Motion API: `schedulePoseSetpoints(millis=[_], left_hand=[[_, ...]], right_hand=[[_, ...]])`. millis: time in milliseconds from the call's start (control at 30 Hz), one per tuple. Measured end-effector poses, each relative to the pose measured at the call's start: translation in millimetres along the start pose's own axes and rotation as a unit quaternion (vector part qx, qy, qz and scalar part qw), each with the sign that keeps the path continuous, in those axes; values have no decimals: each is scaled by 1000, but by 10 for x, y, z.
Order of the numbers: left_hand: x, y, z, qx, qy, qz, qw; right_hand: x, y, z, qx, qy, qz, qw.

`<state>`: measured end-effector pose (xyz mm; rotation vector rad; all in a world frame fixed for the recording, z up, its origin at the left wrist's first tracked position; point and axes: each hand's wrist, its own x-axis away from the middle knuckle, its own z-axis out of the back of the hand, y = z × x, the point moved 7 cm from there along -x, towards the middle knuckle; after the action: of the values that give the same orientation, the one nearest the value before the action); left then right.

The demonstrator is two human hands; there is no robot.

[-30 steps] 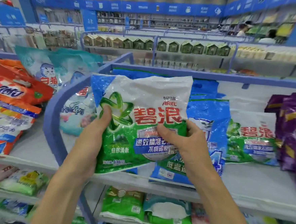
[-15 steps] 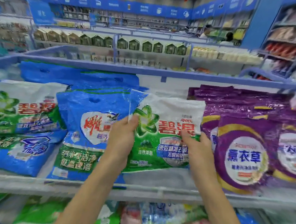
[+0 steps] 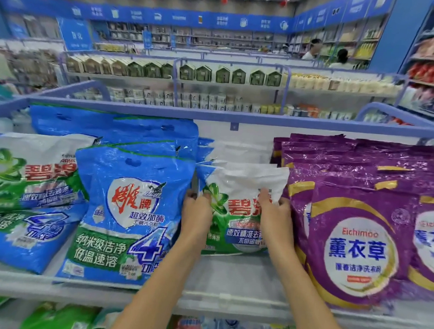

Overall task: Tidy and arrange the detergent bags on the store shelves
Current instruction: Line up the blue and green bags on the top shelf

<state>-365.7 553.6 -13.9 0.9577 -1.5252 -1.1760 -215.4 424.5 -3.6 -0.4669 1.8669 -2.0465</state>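
Store: blue-trimmed aisles are running across the background, and two people (image 3: 342, 58) are standing far off at the right.
Shelf (image 3: 228, 278): a pale top tier with a blue rail is carrying rows of detergent bags that are leaning back; a bare front strip is showing under the forearms.
Purple bags (image 3: 359, 241): these are filling the right side, overlapping one another.
Blue bags (image 3: 130, 209): these are standing left of centre, the front one leaning on those behind.
Far-left green bag (image 3: 30, 177): it is lying over another blue bag.
Green-and-white bag (image 3: 236, 214): it is standing in the gap between the blue bags and the purple bags, tilting back, its bottom edge sitting on the shelf.
Left hand (image 3: 197, 214): it is gripping the green-and-white bag's left edge, fingers curling round it.
Right hand (image 3: 274, 217): it is gripping the right edge, thumb lying on the front.
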Motion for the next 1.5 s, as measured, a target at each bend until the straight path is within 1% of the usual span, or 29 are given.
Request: schedulePoseSetpoints(millis=[67, 167, 200, 300, 367, 433, 533, 633, 733, 800, 833, 900, 967, 1000, 1033, 1100, 1167, 1233, 1400, 1500], left_hand=[[-8, 36, -5, 3, -5, -5, 1000], [-17, 200, -27, 20, -8, -57, 998], [-20, 260, -32, 28, -10, -64, 998], [-92, 369, -72, 55, -24, -46, 997], [-173, 402, -79, 68, -13, -53, 996], [-283, 409, -99, 59, 7, -66, 996], [-383, 319, -125, 26, 7, -65, 998], [-326, 233, -66, -12, 25, -121, 992], [-104, 308, 23, -32, 16, -190, 981], [35, 286, 58, -68, -30, -209, 975], [100, 207, 72, -91, -68, -206, 972], [190, -84, 110, -154, -155, -168, 961], [240, -354, 149, -264, -203, -149, 931], [255, -413, 171, -306, -202, -144, 919], [229, -438, 200, -330, -180, -145, 915], [191, -384, 234, -325, -130, -171, 921], [179, -326, 213, -304, -102, -200, 926], [172, -318, 184, -310, -84, -212, 923], [228, -253, 179, -332, -80, -216, 915], [409, -210, 204, -352, -85, -216, 907]], right_hand=[[-38, -21, -26, -8, -1, -4, 1000], [-53, -7, -58, -68, -3, -18, 998], [-36, -7, -65, -87, -2, -19, 996], [-26, -8, -100, -128, 26, -19, 991], [-57, -64, -108, -138, 53, -4, 989], [-109, -141, -89, -110, 73, 12, 991], [-137, -146, -73, -68, 81, 26, 994], [-102, -121, -64, -16, 81, 61, 995], [9, -130, -65, 24, 43, 84, 995], [140, -33, -20, 69, 8, 79, 994], [246, 31, 10, 102, -12, 78, 992], [436, 198, 41, 175, -68, 74, 979], [552, 325, 48, 247, -115, 78, 959], [575, 358, 46, 272, -127, 81, 950], [578, 384, 42, 288, -130, 77, 946], [537, 399, 27, 291, -121, 77, 946], [459, 372, 8, 297, -102, 89, 945], [380, 359, 0, 307, -89, 93, 943], [355, 371, 19, 318, -93, 95, 939], [469, 306, 80, 326, -80, 93, 937]])
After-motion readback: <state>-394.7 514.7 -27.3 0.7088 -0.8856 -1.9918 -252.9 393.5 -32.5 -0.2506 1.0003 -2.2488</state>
